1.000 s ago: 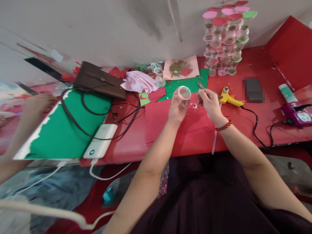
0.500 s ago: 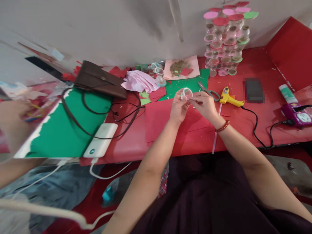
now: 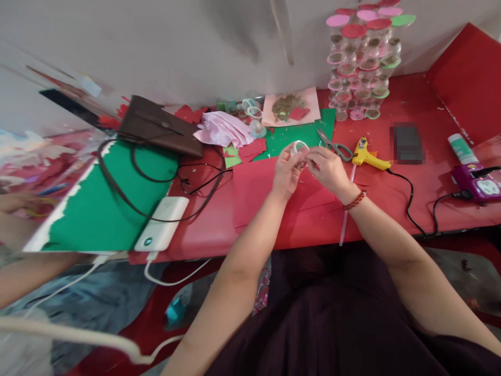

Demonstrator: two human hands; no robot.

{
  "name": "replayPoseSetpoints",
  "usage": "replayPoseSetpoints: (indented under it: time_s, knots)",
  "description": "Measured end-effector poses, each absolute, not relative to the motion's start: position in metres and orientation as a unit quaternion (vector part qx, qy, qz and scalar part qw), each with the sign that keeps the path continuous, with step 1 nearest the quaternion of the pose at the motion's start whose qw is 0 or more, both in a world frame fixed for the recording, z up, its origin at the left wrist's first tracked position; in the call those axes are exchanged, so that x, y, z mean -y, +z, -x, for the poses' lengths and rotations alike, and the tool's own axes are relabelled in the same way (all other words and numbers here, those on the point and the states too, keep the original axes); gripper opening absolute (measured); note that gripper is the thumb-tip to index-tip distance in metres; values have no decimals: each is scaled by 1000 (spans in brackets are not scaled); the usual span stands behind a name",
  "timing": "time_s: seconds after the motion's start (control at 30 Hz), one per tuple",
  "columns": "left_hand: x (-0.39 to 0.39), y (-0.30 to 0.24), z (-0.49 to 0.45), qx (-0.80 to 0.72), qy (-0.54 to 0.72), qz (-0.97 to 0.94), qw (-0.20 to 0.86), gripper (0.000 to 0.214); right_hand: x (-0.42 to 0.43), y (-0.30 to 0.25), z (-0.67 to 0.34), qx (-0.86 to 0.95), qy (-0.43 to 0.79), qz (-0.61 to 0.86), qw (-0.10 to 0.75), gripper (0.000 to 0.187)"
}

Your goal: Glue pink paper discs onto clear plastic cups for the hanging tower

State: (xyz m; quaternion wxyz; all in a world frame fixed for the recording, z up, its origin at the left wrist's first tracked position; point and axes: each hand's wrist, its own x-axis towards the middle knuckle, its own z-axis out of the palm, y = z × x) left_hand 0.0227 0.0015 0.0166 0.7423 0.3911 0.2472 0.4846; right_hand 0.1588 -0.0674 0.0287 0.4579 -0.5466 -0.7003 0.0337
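Note:
My left hand (image 3: 286, 173) holds a small clear plastic cup (image 3: 299, 148) above a red paper sheet (image 3: 270, 190), fingers closed round it. My right hand (image 3: 327, 168), with a red bead bracelet at the wrist, meets the cup from the right, its fingers pinched at the rim. Whether it holds anything besides the cup is hidden. Scissors (image 3: 332, 145) lie on the table just beyond my right hand.
A yellow glue gun (image 3: 368, 156) with a black cord lies right of the scissors. A tower of stacked cups (image 3: 362, 60) stands at the back. Green sheets (image 3: 113, 201), a white power bank (image 3: 162, 224), a brown pouch (image 3: 158, 126) and cables sit left. Another person's arm (image 3: 27, 274) is at far left.
My right hand put down the scissors and came to the cup. Both hands now meet on it, slightly lower. The person at left moved their arm.

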Motion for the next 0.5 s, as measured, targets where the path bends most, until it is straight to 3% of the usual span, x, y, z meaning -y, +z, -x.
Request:
replayPoseSetpoints:
  time_s: [0.23, 0.5]
  knots:
    - [-1, 20, -25, -253, 471, -388, 750, 24, 68, 29, -152, 660, 64, 537, 522, 19]
    - [-8, 20, -20, -265, 451, -346, 779, 25, 66, 34, -152, 549, 172, 530, 623, 14]
